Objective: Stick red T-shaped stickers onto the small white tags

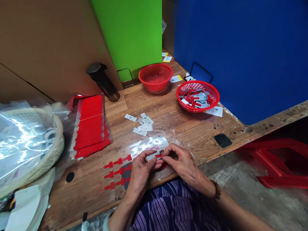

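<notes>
My left hand point(140, 172) is closed on a small pale card point(150, 156), held low over the front edge of the wooden table. From the other side my right hand point(182, 164) pinches at the card's right end, where a small red piece point(159, 156) shows between the fingertips. Fingers hide most of both. Several red T-shaped pieces point(119, 172) lie in rows on the table just left of my left hand. Under and behind the hands is a clear plastic sheet point(148, 142). Beyond it, several white printed cards point(145, 128) lie loosely scattered.
A red basket point(217, 97) of cards with red parts stands at right; another red basket point(155, 72) is behind it. Bagged red sheets point(90, 124) and a large pale basket point(60, 134) lie left. A dark bottle point(104, 82) stands at the back. Green and blue boards rise behind.
</notes>
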{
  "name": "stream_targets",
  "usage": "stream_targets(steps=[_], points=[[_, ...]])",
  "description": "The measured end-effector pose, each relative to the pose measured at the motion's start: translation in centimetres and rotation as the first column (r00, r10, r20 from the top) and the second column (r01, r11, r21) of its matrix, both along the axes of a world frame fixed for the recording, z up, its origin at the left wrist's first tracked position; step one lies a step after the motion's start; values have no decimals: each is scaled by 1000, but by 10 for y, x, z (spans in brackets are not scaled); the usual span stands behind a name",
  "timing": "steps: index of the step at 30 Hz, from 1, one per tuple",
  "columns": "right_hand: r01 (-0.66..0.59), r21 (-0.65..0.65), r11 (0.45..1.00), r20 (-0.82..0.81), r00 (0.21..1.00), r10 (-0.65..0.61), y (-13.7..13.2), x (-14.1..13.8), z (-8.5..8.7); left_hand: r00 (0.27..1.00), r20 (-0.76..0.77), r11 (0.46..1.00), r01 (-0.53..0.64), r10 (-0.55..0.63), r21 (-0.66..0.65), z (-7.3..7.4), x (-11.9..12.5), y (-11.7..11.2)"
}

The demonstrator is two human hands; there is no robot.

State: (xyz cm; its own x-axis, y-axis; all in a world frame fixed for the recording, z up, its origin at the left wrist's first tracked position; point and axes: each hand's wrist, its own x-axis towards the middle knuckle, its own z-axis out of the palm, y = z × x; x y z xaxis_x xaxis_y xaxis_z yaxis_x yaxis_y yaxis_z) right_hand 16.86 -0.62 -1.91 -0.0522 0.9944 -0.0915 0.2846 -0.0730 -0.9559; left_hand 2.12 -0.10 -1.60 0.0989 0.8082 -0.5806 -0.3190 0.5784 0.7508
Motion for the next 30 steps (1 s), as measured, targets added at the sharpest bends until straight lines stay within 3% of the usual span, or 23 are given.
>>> stream_targets(steps=[3, 8, 13, 18, 30], points=[[19, -20, 1000, -36, 999, -20, -1, -2, 2, 1000, -28, 999, -2, 3, 35, -1, 0, 0], [29, 70, 997, 24, 999, -31, -1, -1, 8, 998, -55, 999, 30, -27, 44, -4, -1, 0], [-3, -4, 1000, 12, 1000, 3, 2, 2, 6, 999, -16, 998, 49, -50, -27, 0, -3, 2], [-39, 22, 999, 69, 997, 38, 4, 2, 2, 1000, 17, 994, 23, -22, -108, 6, -4, 3], [-44, 87, 995, 168, 985, 29, 4, -1, -5, 1000, 10, 990, 0, 1, -140, 8, -2, 3]])
